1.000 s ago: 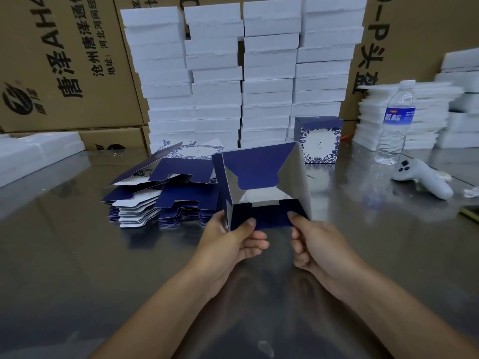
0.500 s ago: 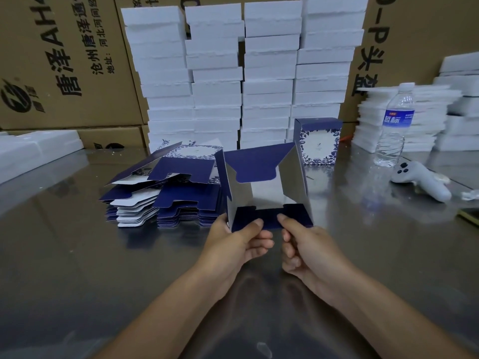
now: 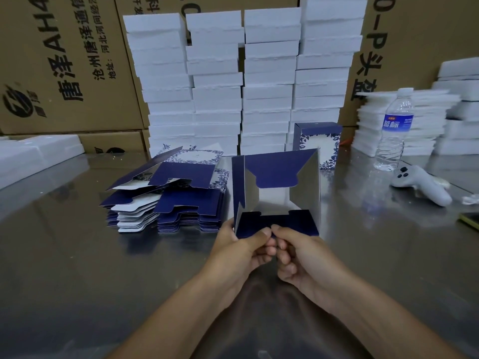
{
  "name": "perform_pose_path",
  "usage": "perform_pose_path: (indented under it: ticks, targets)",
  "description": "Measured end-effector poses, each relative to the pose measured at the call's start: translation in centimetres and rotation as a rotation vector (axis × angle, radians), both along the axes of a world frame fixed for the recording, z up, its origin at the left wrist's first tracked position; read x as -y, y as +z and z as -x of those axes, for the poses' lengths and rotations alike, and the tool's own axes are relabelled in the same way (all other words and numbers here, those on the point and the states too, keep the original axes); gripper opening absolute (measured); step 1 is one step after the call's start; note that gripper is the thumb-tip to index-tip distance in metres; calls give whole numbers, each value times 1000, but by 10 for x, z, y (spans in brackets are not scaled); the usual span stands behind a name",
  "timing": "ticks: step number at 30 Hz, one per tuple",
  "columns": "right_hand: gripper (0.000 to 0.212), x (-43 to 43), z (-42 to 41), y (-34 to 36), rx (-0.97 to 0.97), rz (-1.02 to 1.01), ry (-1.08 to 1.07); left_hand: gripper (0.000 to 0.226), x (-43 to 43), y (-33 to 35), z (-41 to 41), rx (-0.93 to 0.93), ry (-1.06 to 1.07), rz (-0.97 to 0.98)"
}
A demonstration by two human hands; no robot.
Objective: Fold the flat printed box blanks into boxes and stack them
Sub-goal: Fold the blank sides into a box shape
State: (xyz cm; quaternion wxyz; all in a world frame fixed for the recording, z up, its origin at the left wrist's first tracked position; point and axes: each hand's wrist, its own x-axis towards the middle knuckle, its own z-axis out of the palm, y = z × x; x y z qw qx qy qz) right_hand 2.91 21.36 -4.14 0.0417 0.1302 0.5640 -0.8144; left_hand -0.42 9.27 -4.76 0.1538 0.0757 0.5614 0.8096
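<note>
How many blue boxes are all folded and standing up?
1. The finished box stands at the back of the table, before the white stacks. The half-folded box in the left hand and right hand doesn't count. More may hide behind it.

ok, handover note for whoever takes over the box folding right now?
Left hand: pinches the near flap of the half-folded box, thumb on top.
Right hand: pinches the same flap, right beside it.
Box is opened into a tube, its end flaps open.
Done: one finished box stands at the back, by the white stacks.
Left: close this box's flaps, put it with the finished one, then work through the pile of flat blanks.
</note>
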Motion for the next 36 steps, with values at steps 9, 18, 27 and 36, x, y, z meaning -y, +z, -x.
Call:
perform_pose_path:
  ticks: [9,18,27,36]
  targets:
    - [44,-8,4,2,75,17,-33,66,4,-1,6,47,22,0]
    - [53,-16,4,4,111,-32,-13,72,9,-2,9,46,39,24]
    - [53,-23,5,3,117,-33,-18,27,15,-1,18,11,58,126]
    - [42,-26,5,-6,-513,-914,-475,31,17,-6,16,-422,220,680]
